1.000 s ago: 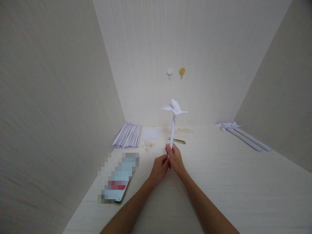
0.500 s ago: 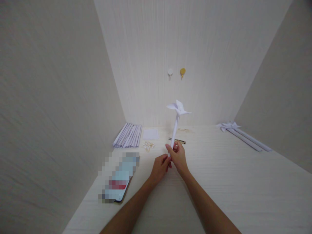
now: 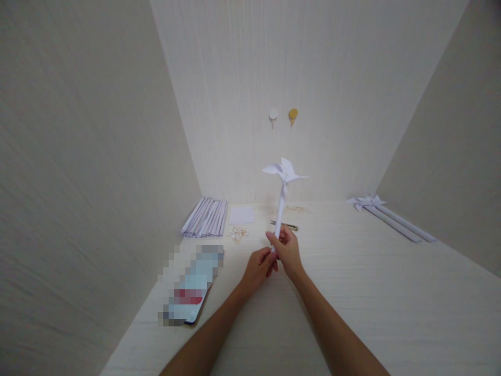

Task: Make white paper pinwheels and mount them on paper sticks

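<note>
A white paper pinwheel (image 3: 280, 206) stands nearly upright in front of me, its folded blades at the top of a rolled paper stick. My right hand (image 3: 288, 250) is closed round the lower part of the stick, thumb on the near side. Just below and to the left, my left hand (image 3: 258, 269) pinches the stick's bottom end. Behind my right hand lies a pair of thread snips (image 3: 290, 226), partly hidden by the stick and fingers.
At the back left lie a row of rolled paper sticks (image 3: 205, 218), a stack of square paper (image 3: 241, 214) and a small pile of pale bits (image 3: 238, 234). A blurred phone (image 3: 195, 287) is nearer. Pinwheels (image 3: 389, 219) lie at right. Two hooks (image 3: 293, 115) hang on the wall.
The pinwheel's head has tipped slightly left and up, and its blades sit at a different angle. Both hands keep their hold with only slight movement.
</note>
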Tool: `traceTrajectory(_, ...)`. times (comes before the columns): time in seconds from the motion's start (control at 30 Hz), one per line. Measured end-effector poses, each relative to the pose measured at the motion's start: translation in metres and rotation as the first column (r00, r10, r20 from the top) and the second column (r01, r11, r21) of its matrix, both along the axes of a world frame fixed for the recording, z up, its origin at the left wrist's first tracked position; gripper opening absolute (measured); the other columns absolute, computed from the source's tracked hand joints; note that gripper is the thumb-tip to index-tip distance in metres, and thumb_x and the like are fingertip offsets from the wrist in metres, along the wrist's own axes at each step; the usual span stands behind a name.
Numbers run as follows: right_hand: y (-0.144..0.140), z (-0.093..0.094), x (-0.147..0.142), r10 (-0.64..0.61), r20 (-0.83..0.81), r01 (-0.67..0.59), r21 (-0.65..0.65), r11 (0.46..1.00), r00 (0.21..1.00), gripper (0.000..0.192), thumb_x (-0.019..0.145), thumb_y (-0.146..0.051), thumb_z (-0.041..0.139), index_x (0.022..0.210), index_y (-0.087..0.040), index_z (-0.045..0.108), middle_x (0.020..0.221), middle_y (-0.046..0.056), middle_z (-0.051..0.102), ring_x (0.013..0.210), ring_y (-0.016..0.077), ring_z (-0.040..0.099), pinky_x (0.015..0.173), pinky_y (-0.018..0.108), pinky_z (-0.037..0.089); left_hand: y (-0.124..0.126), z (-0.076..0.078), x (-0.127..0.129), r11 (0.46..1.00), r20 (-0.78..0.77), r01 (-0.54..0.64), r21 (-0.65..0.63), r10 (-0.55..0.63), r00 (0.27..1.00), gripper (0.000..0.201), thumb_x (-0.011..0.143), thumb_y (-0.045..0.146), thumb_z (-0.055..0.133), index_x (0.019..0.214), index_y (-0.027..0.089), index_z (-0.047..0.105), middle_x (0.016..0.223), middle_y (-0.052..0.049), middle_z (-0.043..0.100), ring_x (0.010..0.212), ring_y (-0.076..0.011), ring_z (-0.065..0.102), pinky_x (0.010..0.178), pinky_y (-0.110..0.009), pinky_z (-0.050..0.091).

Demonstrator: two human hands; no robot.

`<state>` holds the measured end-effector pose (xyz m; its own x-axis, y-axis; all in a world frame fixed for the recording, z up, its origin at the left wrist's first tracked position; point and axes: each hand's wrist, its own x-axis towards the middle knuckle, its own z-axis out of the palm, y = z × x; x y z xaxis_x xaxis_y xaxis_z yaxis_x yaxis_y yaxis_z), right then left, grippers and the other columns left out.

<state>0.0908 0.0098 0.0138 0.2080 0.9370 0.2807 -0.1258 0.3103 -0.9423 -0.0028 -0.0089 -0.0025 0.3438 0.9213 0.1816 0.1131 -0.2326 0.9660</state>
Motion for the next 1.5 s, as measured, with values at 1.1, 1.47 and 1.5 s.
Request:
traceTrajectory(1.1,-0.0019,0.0005,0.0009,-0.092,0.065,0.086,0.101,0.991,0.994,0.035,0.062,-0.032,0.062,0.052,-0.021,0.03,0.047,-0.008,0.032,0.044,0.0072,0.029,0.042,0.022,0.025,0.0016,-0.0032,-0.0002,0.998,0.059,0.059,-0.039,-0.057,0.997,0.038,0.074,0.047,0.042,0.054,0.015,0.046,0.041,0.005,0.041,0.034,-0.0039,0.032,0.035,-0.018,0.023)
traceTrajectory(1.47,-0.0022,-0.0001,0.0009,-0.117,0.092,0.109,0.085,0.99,0.989,0.035,0.063,-0.033,0.061,0.051,-0.021,0.03,0.046,-0.008,0.03,0.043,0.0071,0.028,0.04,0.022,0.024,-0.0005,0.0019,0.0004,0.998,0.05,0.048,-0.043,-0.046,0.998,0.039,0.072,0.049,0.042,0.052,0.016,0.044,0.041,0.005,0.041,0.033,-0.0038,0.031,0.035,-0.018,0.023)
traceTrajectory(1.5,-0.0022,0.0,0.0009,-0.119,0.092,0.111,0.09,0.99,0.989,0.035,0.063,-0.032,0.061,0.051,-0.021,0.03,0.046,-0.008,0.03,0.043,0.007,0.028,0.041,0.022,0.023,-0.0005,0.0021,0.0004,0.998,0.049,0.047,-0.043,-0.044,0.998,0.039,0.072,0.049,0.042,0.052,0.016,0.044,0.041,0.005,0.041,0.033,-0.0039,0.031,0.035,-0.019,0.023)
